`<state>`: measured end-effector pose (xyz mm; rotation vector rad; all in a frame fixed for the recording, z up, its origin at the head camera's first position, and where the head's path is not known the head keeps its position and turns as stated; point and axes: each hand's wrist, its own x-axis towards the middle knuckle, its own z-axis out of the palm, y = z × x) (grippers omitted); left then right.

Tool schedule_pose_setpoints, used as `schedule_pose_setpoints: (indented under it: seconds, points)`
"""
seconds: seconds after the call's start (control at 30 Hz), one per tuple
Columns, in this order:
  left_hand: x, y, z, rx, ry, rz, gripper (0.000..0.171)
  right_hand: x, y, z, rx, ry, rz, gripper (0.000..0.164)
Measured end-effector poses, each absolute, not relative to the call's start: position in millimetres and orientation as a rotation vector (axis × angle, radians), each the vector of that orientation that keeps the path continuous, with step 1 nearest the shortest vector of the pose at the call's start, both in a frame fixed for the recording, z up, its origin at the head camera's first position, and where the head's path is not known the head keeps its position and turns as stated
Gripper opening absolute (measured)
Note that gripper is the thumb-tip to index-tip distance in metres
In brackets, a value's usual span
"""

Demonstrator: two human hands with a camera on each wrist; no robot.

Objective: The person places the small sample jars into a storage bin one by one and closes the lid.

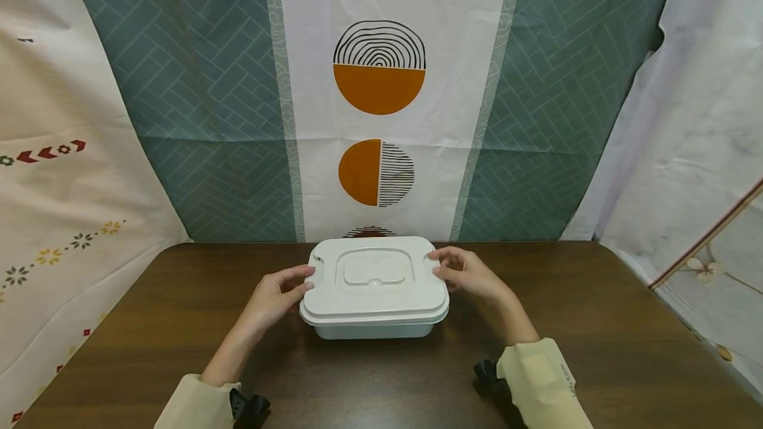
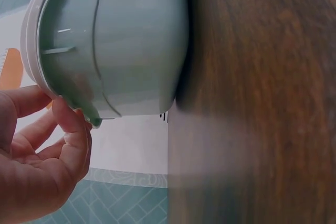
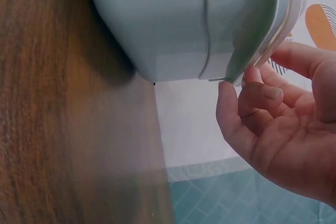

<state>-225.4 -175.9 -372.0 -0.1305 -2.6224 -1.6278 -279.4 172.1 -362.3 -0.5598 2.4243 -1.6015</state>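
Note:
A lidded plastic storage box stands on the brown table, its white lid (image 1: 375, 293) over a pale blue-green tub (image 1: 374, 332). My left hand (image 1: 275, 294) grips the lid's left edge with bent fingers and thumb. On the opposite side, my right hand (image 1: 467, 272) holds the lid's right edge. In the left wrist view, fingers (image 2: 73, 135) curl under the rim beside the tub's wall. The right wrist view has the fingertips (image 3: 227, 88) at the rim, the tub's base resting on the wood. What the tub contains is hidden by the lid.
The brown wooden table (image 1: 381, 382) reaches back to a patterned green and white curtain (image 1: 381, 124). Pale cloths hang at the left (image 1: 77, 217) and right (image 1: 703, 151) sides. Dark wrist straps (image 1: 249, 409) show at both sleeves.

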Motion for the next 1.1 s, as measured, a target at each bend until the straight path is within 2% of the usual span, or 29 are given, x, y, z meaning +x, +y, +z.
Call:
schedule_pose_setpoints:
  seconds: [1.1]
  points:
    - [-222.9,-175.6,-370.3,-0.156,-2.672,-1.673,0.035,-279.8,176.5,-364.2,-0.623,2.434,-1.506,0.035]
